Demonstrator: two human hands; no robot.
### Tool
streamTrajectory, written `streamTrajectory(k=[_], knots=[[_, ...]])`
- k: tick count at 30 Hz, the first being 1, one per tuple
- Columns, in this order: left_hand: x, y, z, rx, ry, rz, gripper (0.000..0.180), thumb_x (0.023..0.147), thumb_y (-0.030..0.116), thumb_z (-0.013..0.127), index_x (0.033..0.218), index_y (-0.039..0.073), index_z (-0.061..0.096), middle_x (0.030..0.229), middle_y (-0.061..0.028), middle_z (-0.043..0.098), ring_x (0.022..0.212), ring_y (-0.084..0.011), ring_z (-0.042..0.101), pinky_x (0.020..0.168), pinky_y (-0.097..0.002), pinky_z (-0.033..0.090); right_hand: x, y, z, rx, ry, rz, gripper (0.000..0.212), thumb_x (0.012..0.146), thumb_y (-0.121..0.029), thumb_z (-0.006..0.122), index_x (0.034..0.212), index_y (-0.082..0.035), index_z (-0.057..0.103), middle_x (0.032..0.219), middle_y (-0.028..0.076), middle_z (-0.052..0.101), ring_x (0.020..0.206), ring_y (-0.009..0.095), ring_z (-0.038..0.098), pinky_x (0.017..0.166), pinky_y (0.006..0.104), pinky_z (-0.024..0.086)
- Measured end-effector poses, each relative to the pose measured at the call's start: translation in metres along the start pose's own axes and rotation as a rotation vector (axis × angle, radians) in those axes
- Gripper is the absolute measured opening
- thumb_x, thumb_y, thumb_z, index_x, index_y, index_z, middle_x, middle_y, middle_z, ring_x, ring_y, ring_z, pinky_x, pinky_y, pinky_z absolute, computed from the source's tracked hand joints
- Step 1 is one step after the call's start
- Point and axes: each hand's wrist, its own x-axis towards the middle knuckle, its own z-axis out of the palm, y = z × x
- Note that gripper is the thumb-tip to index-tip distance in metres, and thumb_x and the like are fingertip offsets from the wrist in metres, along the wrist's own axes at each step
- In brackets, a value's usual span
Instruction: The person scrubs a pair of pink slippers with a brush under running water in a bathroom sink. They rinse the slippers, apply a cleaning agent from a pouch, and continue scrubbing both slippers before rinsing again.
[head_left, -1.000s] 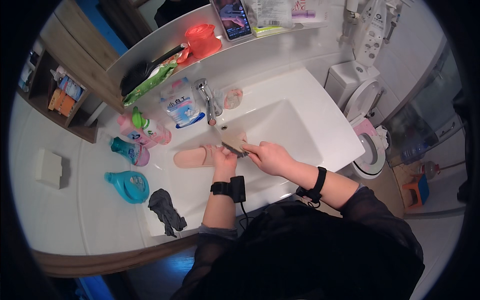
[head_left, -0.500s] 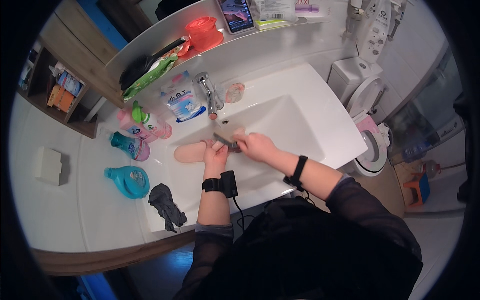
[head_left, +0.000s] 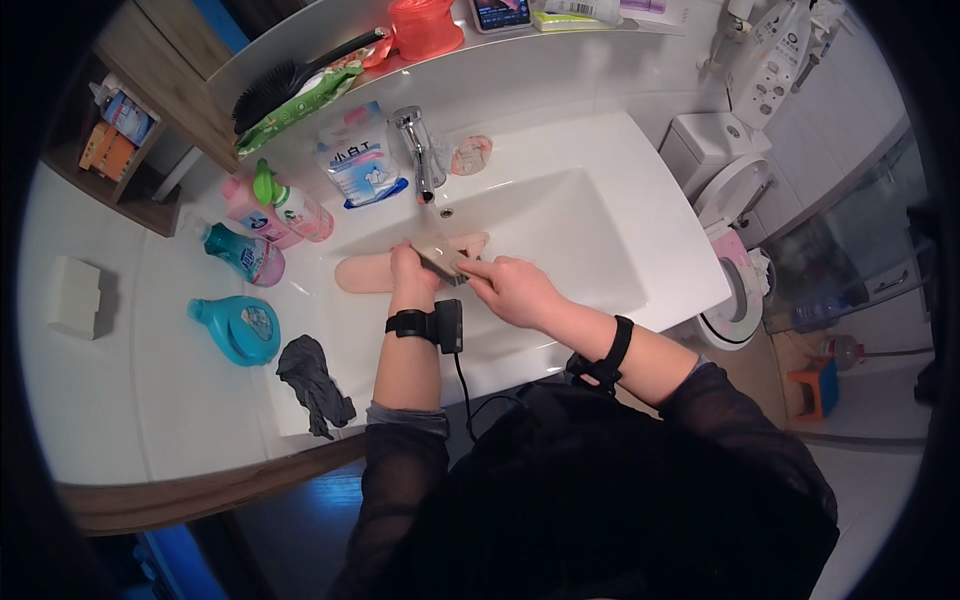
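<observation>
A pale pink slipper (head_left: 362,274) lies across the left part of the white sink basin (head_left: 590,235), its rounded sole end pointing left. My left hand (head_left: 408,264) is closed around the slipper's middle. In my right hand (head_left: 512,290) is a scrubbing brush (head_left: 436,256) with a flat beige back, its dark bristles against the slipper. My right fingers grip the brush's near end. Part of the slipper is hidden behind the brush and my left hand. Behind the basin stands the chrome faucet (head_left: 418,150), its spout above the drain.
Left of the basin stand a blue bottle (head_left: 240,330), a teal-and-purple bottle (head_left: 245,255) and pink bottles (head_left: 300,212). A dark grey cloth (head_left: 315,385) lies at the front left. Beside the faucet are a detergent bag (head_left: 362,165) and soap in a crumpled wrapper (head_left: 470,155).
The brush has turned so its beige back shows more, and it has moved slightly left over the slipper. More of the slipper's right end shows. The whole view has shifted a little.
</observation>
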Motion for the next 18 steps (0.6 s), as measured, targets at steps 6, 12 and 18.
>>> streamTrajectory(k=[6, 12, 18], knots=[[-0.006, -0.014, -0.002, -0.149, -0.176, 0.105, 0.039, 0.104, 0.029, 0.034, 0.131, 0.003, 0.041, 0.136, -0.0191, 0.049, 0.125, -0.0412, 0.049, 0.102, -0.0631, 0.041, 0.032, 0.052, 0.027, -0.048, 0.023, 0.155, 0.030, 0.092, -0.029, 0.053, 0.116, -0.018, 0.068, 0.098, 0.018, 0.069, 0.091, 0.037, 0.066, 0.079, 0.0470, 0.054], [-0.017, -0.020, -0.044, -0.035, -0.252, 0.101, 0.041, 0.101, 0.020, 0.040, 0.139, 0.004, 0.038, 0.145, -0.0185, 0.043, 0.134, -0.0414, 0.041, 0.104, -0.0641, 0.040, 0.030, 0.131, 0.034, 0.070, -0.057, 0.366, 0.037, 0.094, -0.034, 0.051, 0.123, -0.016, 0.066, 0.110, 0.016, 0.069, 0.103, 0.034, 0.065, 0.090, 0.0414, 0.051], [-0.034, -0.003, -0.069, -0.020, -0.359, 0.006, 0.046, 0.098, 0.017, 0.043, 0.141, 0.004, 0.038, 0.144, -0.0172, 0.046, 0.132, -0.0394, 0.045, 0.106, -0.0601, 0.041, 0.007, 0.146, 0.014, 0.277, -0.048, 0.504, 0.040, 0.094, -0.035, 0.055, 0.128, -0.014, 0.064, 0.109, 0.012, 0.071, 0.097, 0.027, 0.067, 0.087, 0.0360, 0.052]])
